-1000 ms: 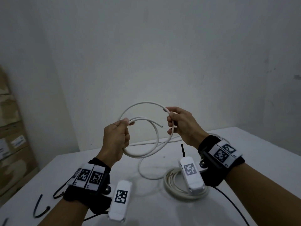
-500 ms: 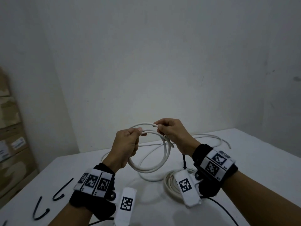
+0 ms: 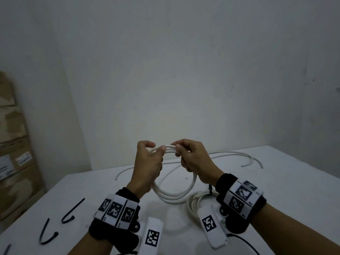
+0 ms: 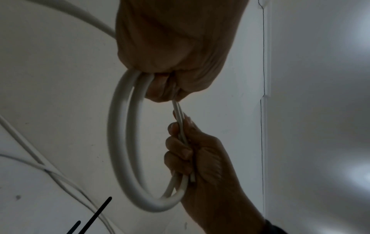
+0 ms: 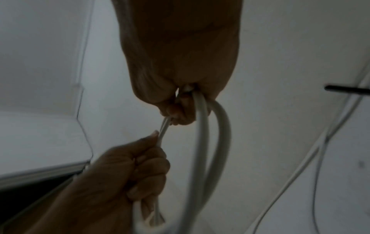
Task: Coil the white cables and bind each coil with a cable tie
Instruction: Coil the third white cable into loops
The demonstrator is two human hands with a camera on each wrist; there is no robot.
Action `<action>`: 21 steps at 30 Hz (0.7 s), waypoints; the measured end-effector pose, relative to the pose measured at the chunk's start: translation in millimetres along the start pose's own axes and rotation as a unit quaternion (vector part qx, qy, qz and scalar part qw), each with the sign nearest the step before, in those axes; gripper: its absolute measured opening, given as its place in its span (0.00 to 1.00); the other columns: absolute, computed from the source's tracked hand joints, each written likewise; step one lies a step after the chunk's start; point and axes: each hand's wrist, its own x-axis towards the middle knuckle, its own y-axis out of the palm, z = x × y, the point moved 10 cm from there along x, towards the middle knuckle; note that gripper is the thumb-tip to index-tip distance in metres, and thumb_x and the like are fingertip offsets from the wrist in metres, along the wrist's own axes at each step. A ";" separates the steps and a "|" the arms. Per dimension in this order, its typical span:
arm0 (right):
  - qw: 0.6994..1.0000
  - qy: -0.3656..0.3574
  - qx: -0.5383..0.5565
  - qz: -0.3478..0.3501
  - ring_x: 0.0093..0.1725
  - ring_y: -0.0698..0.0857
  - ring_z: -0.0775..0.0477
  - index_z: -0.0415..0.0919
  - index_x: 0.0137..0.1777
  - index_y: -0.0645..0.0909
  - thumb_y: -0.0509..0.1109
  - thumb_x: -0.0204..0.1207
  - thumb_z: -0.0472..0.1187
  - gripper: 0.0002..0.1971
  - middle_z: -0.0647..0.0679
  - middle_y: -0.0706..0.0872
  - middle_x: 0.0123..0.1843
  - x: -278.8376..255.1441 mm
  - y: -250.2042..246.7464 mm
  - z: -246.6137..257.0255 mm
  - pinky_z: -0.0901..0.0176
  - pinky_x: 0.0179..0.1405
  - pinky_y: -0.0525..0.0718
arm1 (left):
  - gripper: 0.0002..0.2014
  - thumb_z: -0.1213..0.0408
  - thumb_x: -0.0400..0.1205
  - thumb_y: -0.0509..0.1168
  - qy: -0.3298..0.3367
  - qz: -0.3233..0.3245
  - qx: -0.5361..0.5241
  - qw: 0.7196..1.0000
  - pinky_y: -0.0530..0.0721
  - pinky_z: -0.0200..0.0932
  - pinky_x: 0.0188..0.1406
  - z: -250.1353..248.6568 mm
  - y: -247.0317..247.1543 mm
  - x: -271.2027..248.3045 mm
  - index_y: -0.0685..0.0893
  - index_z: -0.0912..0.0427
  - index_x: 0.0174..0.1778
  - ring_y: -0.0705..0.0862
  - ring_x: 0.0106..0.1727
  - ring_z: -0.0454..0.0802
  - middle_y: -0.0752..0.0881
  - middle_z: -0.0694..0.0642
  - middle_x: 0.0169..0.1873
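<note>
the white cable coil [image 3: 173, 192] is held in the air above the white surface [image 3: 276, 190], between both hands. the coil consists of several turns lying side by side; its upper arc runs through both hands and its lower arc hangs down, close above the surface in the head view.

the left hand [image 3: 147, 166] grips the upper left part of the coil. its fingers [image 5: 148, 172] are curled around the bundled turns, with the thumb pressed on top of the strands. the right hand [image 3: 193, 161] grips the upper right part of the coil, just beside the left hand. its fingers [image 4: 178, 152] are curled around the same turns, clamping them together. a short span of strands is visible between the two hands.

a second coil [image 3: 193, 205] of white cable lies flat on the surface below the right wrist, partly hidden by the wrist-mounted device. a black cable tie [image 3: 210, 189] stands up at its far edge; whether it binds that coil cannot be told.

loose white cables [image 3: 237, 155] lie uncoiled across the far part of the surface, their ends well apart from the hands.

spare black cable ties [image 3: 71, 211] lie on the left part of the surface, near its front edge, each bent into a hook shape, apart from both coils.

cardboard boxes [image 3: 12, 144] are stacked at the left, beside the surface, against the wall.
</note>
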 end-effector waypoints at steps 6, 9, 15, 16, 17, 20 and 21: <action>0.986 -0.065 -0.155 -0.016 0.18 0.73 0.62 0.39 0.52 0.86 0.64 0.82 0.37 0.09 0.49 0.84 0.31 -0.9 -3.2 14.8 0.74 0.19 0.68 | 0.05 0.59 0.85 0.62 0.068 0.016 0.066 0.995 0.68 0.40 0.19 0.0 3.3 1.8 0.79 0.56 0.49 0.68 0.21 0.46 0.76 0.51 0.24; 0.986 -0.078 -0.146 -0.029 0.19 0.75 0.63 0.36 0.52 0.87 0.64 0.82 0.36 0.10 0.51 0.81 0.28 0.4 -8.0 19.3 0.75 0.19 0.69 | 0.07 0.56 0.82 0.67 0.111 0.036 0.116 0.986 0.71 0.40 0.20 -10.6 6.3 -0.4 0.81 0.56 0.49 0.71 0.22 0.46 0.79 0.47 0.23; 0.977 -0.103 -0.181 -0.050 0.22 0.75 0.60 0.36 0.51 0.88 0.64 0.81 0.35 0.10 0.54 0.79 0.26 4.0 -17.1 21.2 0.72 0.23 0.72 | 0.17 0.62 0.81 0.69 0.220 0.020 0.353 0.909 0.73 0.33 0.50 -23.6 7.9 -4.4 0.84 0.54 0.67 0.76 0.52 0.46 0.78 0.56 0.52; 0.975 -0.110 -0.187 -0.053 0.24 0.75 0.58 0.36 0.50 0.88 0.64 0.81 0.35 0.10 0.55 0.79 0.26 3.9 -16.4 21.9 0.67 0.26 0.74 | 0.17 0.65 0.82 0.67 0.227 0.020 0.359 0.905 0.71 0.29 0.50 -23.9 9.8 -5.5 0.83 0.57 0.67 0.77 0.53 0.47 0.79 0.58 0.55; 0.971 -0.121 -0.196 -0.057 0.27 0.77 0.55 0.36 0.50 0.88 0.65 0.81 0.35 0.10 0.56 0.79 0.26 4.0 -15.4 23.6 0.64 0.29 0.76 | 0.15 0.68 0.83 0.65 0.227 0.028 0.350 0.908 0.72 0.25 0.45 -23.0 12.8 -6.0 0.84 0.59 0.66 0.79 0.49 0.47 0.83 0.59 0.53; 0.960 -0.151 -0.227 -0.061 0.25 0.76 0.58 0.35 0.50 0.88 0.65 0.81 0.35 0.10 0.61 0.77 0.25 3.6 -11.4 28.3 0.72 0.27 0.72 | 0.12 0.74 0.83 0.60 0.151 0.078 0.258 0.951 0.86 0.32 0.37 -11.6 16.9 -0.6 0.86 0.59 0.55 0.89 0.35 0.50 0.88 0.60 0.41; 0.957 -0.159 -0.235 -0.061 0.24 0.76 0.60 0.34 0.49 0.88 0.65 0.81 0.34 0.10 0.62 0.76 0.25 3.2 -10.9 30.1 0.74 0.27 0.71 | 0.12 0.76 0.82 0.59 0.111 0.101 0.210 0.966 0.89 0.39 0.39 -6.5 17.1 1.5 0.86 0.59 0.53 0.90 0.34 0.52 0.88 0.61 0.40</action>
